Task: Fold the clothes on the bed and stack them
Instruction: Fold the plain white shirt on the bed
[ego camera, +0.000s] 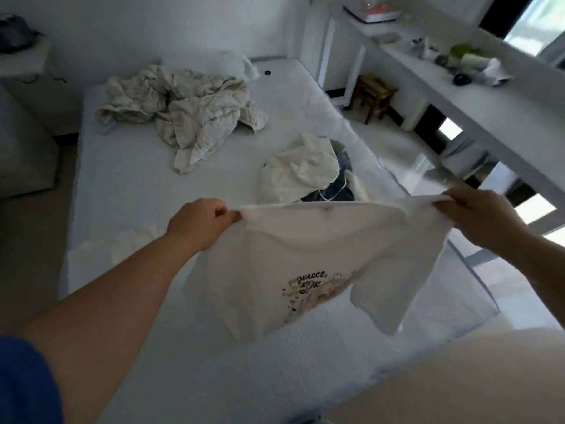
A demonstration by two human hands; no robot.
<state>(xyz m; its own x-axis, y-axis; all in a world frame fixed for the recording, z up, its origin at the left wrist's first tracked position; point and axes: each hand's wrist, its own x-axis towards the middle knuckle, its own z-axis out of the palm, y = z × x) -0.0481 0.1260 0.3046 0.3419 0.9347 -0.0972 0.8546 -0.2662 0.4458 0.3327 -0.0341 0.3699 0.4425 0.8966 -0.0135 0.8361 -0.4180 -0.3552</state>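
The bed (128, 185) carried a crumpled sheet (183, 111) at its far end and a heap of unfolded clothes (302, 169) nearer. Above the near mattress a white printed T-shirt (293, 264) hung spread in the air. The left hand (198, 221) and right hand (480, 212) each pinched a shoulder corner, fingers clenched on cloth. It looked light, limp and non-slippery; the shoulders seemed the best hold.

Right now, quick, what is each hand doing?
Left hand: closed, pinching one top corner of the white T-shirt.
Right hand: closed, gripping the other top corner of it.
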